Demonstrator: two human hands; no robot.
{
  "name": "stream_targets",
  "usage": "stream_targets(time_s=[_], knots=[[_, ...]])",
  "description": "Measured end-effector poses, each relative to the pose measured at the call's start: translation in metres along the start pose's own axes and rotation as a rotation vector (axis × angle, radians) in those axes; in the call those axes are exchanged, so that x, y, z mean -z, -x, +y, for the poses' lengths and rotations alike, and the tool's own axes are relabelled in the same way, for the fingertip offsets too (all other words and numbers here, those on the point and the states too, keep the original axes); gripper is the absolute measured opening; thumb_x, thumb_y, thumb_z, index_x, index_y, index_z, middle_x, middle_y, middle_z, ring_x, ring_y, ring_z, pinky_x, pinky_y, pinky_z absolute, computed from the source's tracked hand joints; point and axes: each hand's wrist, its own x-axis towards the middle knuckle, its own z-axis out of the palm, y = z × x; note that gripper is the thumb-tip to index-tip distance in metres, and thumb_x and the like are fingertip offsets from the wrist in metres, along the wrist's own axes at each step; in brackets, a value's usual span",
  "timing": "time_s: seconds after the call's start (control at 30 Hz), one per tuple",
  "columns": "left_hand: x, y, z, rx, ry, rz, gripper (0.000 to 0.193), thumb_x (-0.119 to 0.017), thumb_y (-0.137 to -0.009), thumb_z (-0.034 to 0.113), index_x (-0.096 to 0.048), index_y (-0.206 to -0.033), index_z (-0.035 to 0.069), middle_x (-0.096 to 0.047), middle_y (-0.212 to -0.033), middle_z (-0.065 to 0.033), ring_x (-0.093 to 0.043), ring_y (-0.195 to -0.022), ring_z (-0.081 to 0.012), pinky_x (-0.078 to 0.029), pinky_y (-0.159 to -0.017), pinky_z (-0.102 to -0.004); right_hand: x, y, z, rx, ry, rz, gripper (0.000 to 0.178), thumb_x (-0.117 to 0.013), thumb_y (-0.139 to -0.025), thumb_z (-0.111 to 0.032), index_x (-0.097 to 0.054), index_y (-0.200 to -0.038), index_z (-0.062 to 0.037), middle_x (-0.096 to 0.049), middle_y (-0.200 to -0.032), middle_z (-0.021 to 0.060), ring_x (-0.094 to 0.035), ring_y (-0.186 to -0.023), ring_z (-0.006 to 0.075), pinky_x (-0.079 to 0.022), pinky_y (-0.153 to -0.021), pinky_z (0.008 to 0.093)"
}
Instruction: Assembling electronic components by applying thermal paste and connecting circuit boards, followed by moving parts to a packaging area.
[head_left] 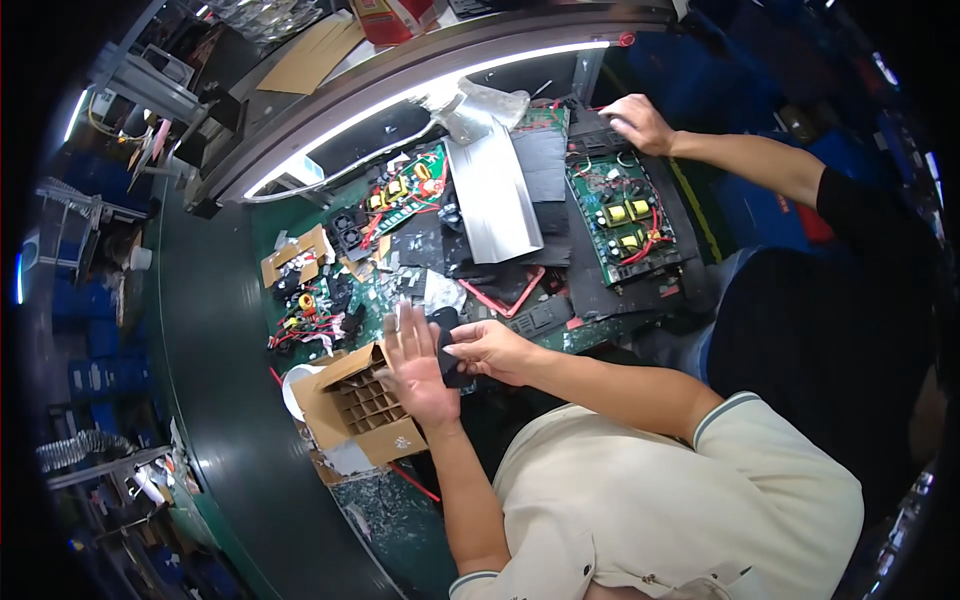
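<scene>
My left hand (424, 378) is raised with its fingers stretched out, palm showing, just above a cardboard box with dividers (378, 402). Close beside it, my right hand (492, 350) pinches a small dark piece (451, 362), perhaps cloth or foam; its exact kind I cannot make out. The piece hangs between my two hands and partly hides behind the left palm. Beyond my hands lie a crumpled white wad (442, 291), a red frame (508, 294) and a black plastic part (541, 316) on the cluttered bench.
A co-worker's hand (641, 123) rests at the far right near a green circuit board (622, 222). Further left are another populated board (408, 196), a black fan (348, 228) and wired components (312, 308). A silver metal sheet (492, 195) lies mid-bench under a light bar (420, 92). A dark conveyor belt (225, 400) runs along the left.
</scene>
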Motion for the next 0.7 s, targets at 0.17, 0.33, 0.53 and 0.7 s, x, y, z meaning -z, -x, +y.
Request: stream_targets(time_s=[0.17, 0.33, 0.53, 0.7], knots=[[-0.005, 0.002, -0.012, -0.025, -0.513, -0.139, 0.085, -0.033, -0.090, 0.066, -0.017, -0.148, 0.005, -0.018, -0.153, -0.0174, -0.016, -0.143, -0.0290, -0.012, -0.113, -0.0392, 0.000, 0.000, -0.001, 0.100, 0.174, 0.148, 0.016, -0.072, -0.081, -0.009, -0.065, -0.093, 0.0000, -0.063, -0.078, 0.0031, -0.056, -0.065, 0.0091, -0.044, -0.057, 0.0214], [-0.008, -0.001, -0.007, 0.075, 0.105, 0.017, 0.087, -0.033, -0.089, 0.067, -0.011, -0.149, 0.008, -0.016, -0.154, -0.0181, -0.015, -0.142, -0.0322, -0.020, -0.112, -0.0449, 0.001, 0.006, -0.014, 0.101, 0.241, 0.125, 0.012, -0.072, -0.081, -0.010, -0.066, -0.085, -0.0003, -0.063, -0.073, 0.0018, -0.057, -0.062, 0.0076, -0.044, -0.055, 0.0204], [0.010, -0.001, 0.007, 0.088, 0.791, 0.029, 0.090, -0.032, -0.088, 0.068, -0.001, -0.149, 0.010, -0.008, -0.155, -0.0161, -0.009, -0.143, -0.0335, -0.019, -0.113, -0.0514, -0.002, 0.001, -0.018, 0.076, 0.041, -0.042, 0.016, -0.067, -0.085, -0.006, -0.064, -0.097, 0.0036, -0.064, -0.083, 0.0039, -0.058, -0.066, 0.0086, -0.048, -0.061, 0.0212], [0.005, -0.001, 0.019, 0.052, 1.037, 0.004, 0.088, -0.030, -0.088, 0.070, 0.004, -0.150, 0.017, -0.005, -0.156, -0.0140, -0.005, -0.143, -0.0349, -0.017, -0.113, -0.0547, 0.013, 0.004, -0.021, 0.145, -0.122, -0.112, 0.018, -0.064, -0.087, -0.007, -0.064, -0.102, 0.0038, -0.065, -0.091, 0.0053, -0.059, -0.074, 0.0087, -0.049, -0.070, 0.0222]])
